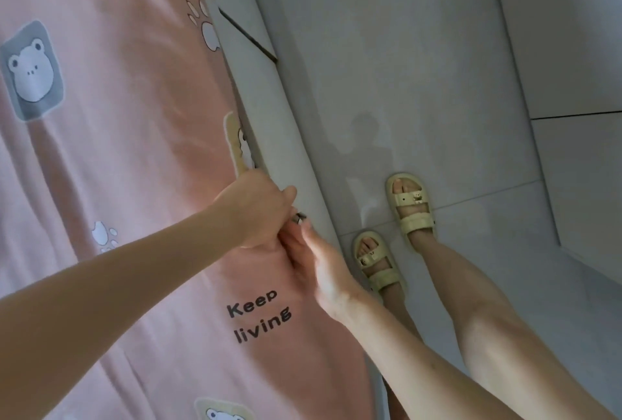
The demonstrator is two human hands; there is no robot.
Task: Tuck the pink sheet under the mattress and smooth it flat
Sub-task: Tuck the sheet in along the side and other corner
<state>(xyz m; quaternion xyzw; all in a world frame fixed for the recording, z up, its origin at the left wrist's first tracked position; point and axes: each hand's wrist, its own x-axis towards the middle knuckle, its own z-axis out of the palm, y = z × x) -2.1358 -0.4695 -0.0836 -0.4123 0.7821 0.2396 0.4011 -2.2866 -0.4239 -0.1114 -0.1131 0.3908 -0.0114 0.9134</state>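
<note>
Left hand [259, 211], grip fisted on the pink sheet [134, 150] at the mattress [289, 157] edge; right hand [319, 265] fingers slip beneath it, grip unclear.

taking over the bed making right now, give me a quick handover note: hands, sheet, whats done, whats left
Left hand: fingers curled, gripping the edge of the pink bear-print fabric sheet at the side of the bed.
Right hand: just below it, against the same edge; whether it grips is unclear.
Pale grey rounded bed side: runs along the sheet's edge.
Done: the sheet is spread over the top.
Left: tuck the edge at the hands and nearer you, then smooth out the long creases.
</note>
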